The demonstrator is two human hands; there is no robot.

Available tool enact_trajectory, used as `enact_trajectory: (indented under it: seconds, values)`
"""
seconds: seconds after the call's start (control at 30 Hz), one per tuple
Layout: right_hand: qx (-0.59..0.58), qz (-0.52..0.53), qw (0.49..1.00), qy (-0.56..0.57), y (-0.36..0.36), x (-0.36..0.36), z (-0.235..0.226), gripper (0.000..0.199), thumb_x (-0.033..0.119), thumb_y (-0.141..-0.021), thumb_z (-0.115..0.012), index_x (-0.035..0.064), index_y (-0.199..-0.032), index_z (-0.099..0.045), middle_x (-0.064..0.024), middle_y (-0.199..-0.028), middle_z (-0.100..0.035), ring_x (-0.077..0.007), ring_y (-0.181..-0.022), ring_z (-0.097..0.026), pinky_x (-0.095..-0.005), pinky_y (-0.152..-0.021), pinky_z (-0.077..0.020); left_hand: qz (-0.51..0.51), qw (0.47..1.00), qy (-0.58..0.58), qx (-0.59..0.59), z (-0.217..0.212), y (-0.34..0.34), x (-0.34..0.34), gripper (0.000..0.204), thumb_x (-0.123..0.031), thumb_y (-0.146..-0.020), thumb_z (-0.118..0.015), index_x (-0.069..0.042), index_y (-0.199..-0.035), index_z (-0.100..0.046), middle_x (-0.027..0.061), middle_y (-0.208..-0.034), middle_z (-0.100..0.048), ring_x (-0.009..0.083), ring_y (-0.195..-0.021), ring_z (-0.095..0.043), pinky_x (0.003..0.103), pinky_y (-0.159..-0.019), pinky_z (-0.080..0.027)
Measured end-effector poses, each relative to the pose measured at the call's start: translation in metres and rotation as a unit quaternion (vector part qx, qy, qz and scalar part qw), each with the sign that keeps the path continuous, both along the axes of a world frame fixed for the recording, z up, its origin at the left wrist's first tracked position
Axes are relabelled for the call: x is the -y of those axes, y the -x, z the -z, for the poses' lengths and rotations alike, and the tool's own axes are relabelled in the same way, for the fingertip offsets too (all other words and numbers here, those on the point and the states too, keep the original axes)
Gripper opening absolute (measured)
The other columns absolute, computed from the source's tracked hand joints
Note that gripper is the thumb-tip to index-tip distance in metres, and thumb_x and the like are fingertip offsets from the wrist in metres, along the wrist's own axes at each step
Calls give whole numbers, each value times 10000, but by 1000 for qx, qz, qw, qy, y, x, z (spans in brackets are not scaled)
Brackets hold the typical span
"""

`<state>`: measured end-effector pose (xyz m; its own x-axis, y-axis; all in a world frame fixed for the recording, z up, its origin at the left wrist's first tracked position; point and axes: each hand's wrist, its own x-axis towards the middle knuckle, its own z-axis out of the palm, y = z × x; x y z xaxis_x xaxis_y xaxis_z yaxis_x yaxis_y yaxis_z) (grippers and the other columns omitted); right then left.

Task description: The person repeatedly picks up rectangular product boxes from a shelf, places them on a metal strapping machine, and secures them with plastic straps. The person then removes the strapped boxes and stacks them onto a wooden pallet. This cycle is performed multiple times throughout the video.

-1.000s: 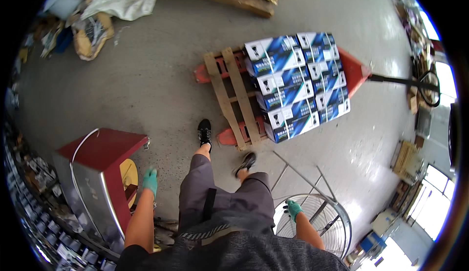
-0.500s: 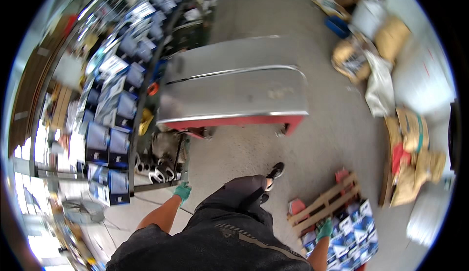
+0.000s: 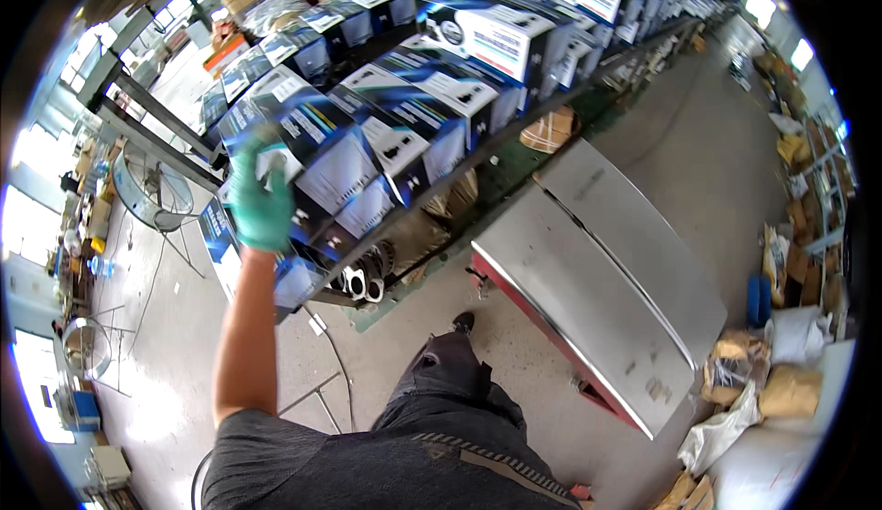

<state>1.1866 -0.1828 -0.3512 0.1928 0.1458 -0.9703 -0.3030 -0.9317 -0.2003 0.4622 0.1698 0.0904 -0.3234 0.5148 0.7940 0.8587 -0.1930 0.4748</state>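
Note:
My left hand (image 3: 261, 199), in a green glove, is raised at the near end of a long rack of boxes. Its fingers are stretched upward with the thumb apart, though the fingertips are blurred. Right behind it is a blue, black and white printed carton (image 3: 292, 122); whether the glove touches it I cannot tell. More cartons of the same kind, such as a carton (image 3: 397, 147) to the right, are packed in rows along the rack. My right hand is out of view.
A grey metal-topped cart (image 3: 597, 280) with a red frame stands right of the rack. Round metal parts (image 3: 367, 276) lie beneath the rack. A fan (image 3: 152, 184) stands at left, a cable (image 3: 342, 363) crosses the floor, and sacks (image 3: 726, 427) line the right side.
My view has turned left toward the rack. My left hand has risen from low beside the rack's end up to the cartons. My right hand and the pallet of cartons have left view.

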Motion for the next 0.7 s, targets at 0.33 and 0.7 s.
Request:
enact_trajectory:
  seconds: [0.33,0.7]
  values:
    - [-71,-415,867,-267,326,-468,-201,576,401,-1064,-548,87,-1530,-420,-109,-1232,-651,-244,-1048,-681,-407,-856,-587,-112,884,149,429,122,468,-52,850,-352,-900,-782,-49,-1571,-358,65,-1059,-630,180,-869,-619,320,-731,-533]
    - [-414,-242,836,-266,631,-525,-251,579,655,-1018,-457,234,-1415,-443,-67,-1357,-553,-254,-1095,-657,-482,-882,-592,-68,845,81,525,111,367,-2,323,-317,-990,-677,-135,-1248,-608,27,-1121,-651,149,-1018,-605,322,-911,-510]
